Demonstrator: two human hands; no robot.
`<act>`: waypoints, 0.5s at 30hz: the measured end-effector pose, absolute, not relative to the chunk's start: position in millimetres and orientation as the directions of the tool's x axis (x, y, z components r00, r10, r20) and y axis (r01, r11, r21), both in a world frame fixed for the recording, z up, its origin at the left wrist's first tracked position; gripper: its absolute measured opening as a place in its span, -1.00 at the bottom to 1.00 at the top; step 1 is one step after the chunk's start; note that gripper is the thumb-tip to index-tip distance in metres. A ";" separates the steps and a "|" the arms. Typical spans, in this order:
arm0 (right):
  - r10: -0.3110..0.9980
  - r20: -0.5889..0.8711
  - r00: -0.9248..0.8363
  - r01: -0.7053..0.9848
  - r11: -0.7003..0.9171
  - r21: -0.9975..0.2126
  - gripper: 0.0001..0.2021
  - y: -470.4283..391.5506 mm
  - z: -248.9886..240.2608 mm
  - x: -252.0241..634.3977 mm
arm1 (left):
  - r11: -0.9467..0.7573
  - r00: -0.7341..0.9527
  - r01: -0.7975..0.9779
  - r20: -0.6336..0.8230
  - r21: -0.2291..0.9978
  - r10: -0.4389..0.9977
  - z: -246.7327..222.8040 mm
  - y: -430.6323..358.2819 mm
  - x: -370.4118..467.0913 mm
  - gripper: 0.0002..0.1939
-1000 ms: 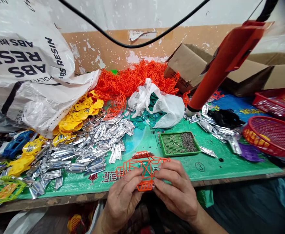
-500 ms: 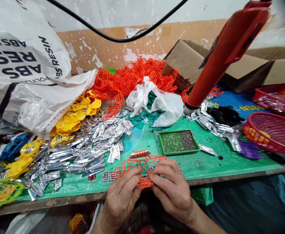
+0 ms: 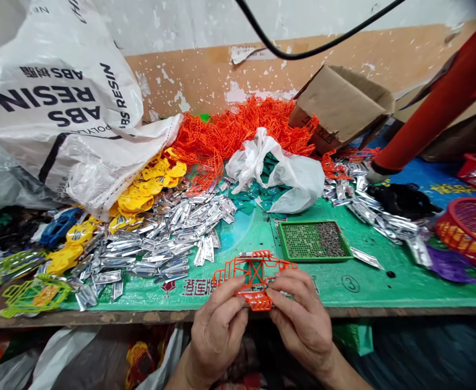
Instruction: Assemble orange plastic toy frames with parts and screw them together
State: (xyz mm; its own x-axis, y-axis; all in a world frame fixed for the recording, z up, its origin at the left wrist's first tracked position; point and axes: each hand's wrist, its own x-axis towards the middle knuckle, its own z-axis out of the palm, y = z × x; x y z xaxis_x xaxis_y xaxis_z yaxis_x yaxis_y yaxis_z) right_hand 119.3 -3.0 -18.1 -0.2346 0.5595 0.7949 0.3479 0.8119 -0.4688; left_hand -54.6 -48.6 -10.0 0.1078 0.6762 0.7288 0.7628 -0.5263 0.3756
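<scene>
An orange plastic lattice frame (image 3: 257,271) is held up between my two hands at the table's front edge. My left hand (image 3: 218,325) pinches its near left side between thumb and fingers. On the near right side, my right hand (image 3: 303,314) grips it the same way, fingertips close to the left ones. Thin silvery bits show on the frame near my fingers, too small to make out. Just beyond the frame is a green tray (image 3: 316,259) with many small metal pieces. Silver printed strips (image 3: 168,233) lie heaped to the left.
Behind are a tangled heap of orange frames (image 3: 238,127), a white bag (image 3: 298,184) with green pieces, and a cardboard box (image 3: 339,108). Yellow parts (image 3: 140,189) and a large resin sack (image 3: 71,108) stand left. Red baskets (image 3: 469,227) and a slanting red pole (image 3: 433,108) are right.
The camera view has swung left, so the table's contents appear further right. Both hands still hold the orange frame, in nearly the same grip.
</scene>
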 end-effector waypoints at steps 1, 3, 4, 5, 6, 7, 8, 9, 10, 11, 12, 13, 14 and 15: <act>0.564 0.791 -0.237 0.353 0.809 -0.471 -0.72 -3.5 -18.9 119.2 | -0.528 0.106 0.763 0.734 0.373 0.671 -10.2 -49.2 -54.9 -0.76; 0.571 0.786 -0.239 0.365 0.802 -0.472 -0.74 -4.6 -20.3 119.4 | -0.525 0.102 0.768 0.739 0.366 0.666 -10.7 -50.5 -55.3 -0.77; 0.572 0.784 -0.240 0.371 0.800 -0.471 -0.74 -5.1 -20.9 119.7 | -0.523 0.103 0.771 0.740 0.363 0.665 -10.9 -51.1 -55.3 -0.77; 0.573 0.783 -0.242 0.374 0.800 -0.470 -0.74 -5.5 -21.3 120.0 | -0.522 0.105 0.773 0.739 0.361 0.666 -11.1 -51.5 -55.2 -0.77; 0.574 0.782 -0.244 0.376 0.799 -0.470 -0.74 -5.8 -21.6 120.2 | -0.523 0.107 0.770 0.735 0.364 0.670 -11.1 -51.8 -55.1 -0.77; 0.576 0.780 -0.245 0.376 0.798 -0.471 -0.74 -5.9 -21.6 120.3 | -0.524 0.107 0.766 0.729 0.373 0.676 -11.0 -51.9 -55.0 -0.77; 0.577 0.778 -0.247 0.376 0.798 -0.472 -0.73 -5.9 -21.3 120.4 | -0.525 0.106 0.760 0.723 0.384 0.683 -10.7 -51.8 -54.9 -0.77; 0.578 0.777 -0.249 0.375 0.797 -0.473 -0.74 -5.8 -20.7 120.3 | -0.525 0.103 0.753 0.718 0.395 0.688 -10.2 -51.6 -55.0 -0.77; 0.579 0.776 -0.251 0.377 0.797 -0.473 -0.74 -5.5 -19.9 120.3 | -0.525 0.098 0.748 0.715 0.405 0.692 -9.6 -51.3 -55.1 -0.77; 0.578 0.776 -0.252 0.378 0.797 -0.471 -0.74 -5.3 -19.0 120.3 | -0.527 0.098 0.743 0.712 0.413 0.695 -8.7 -51.0 -55.5 -0.77; 0.575 0.778 -0.253 0.379 0.799 -0.468 -0.74 -5.0 -18.0 120.4 | -0.533 0.101 0.736 0.712 0.417 0.695 -7.6 -50.8 -56.0 -0.78; 0.569 0.781 -0.255 0.378 0.803 -0.462 -0.74 -4.7 -17.0 120.5 | -0.541 0.107 0.729 0.711 0.419 0.695 -6.4 -50.5 -56.5 -0.78; 0.563 0.785 -0.257 0.375 0.807 -0.456 -0.75 -4.4 -16.3 120.9 | -0.549 0.115 0.721 0.709 0.423 0.696 -5.1 -50.4 -56.9 -0.79; 0.557 0.789 -0.259 0.372 0.811 -0.451 -0.75 -4.2 -15.9 121.3 | -0.553 0.121 0.714 0.703 0.429 0.701 -3.9 -50.3 -57.1 -0.80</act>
State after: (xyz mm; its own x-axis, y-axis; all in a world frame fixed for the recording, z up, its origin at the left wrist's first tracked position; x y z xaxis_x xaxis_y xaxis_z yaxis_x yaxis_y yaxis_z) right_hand 121.3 -4.2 -15.9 -0.2588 0.5575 0.7888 0.3721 0.8112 -0.4512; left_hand -57.1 -50.3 -3.9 0.1212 0.7010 0.7028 0.7140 -0.5534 0.4289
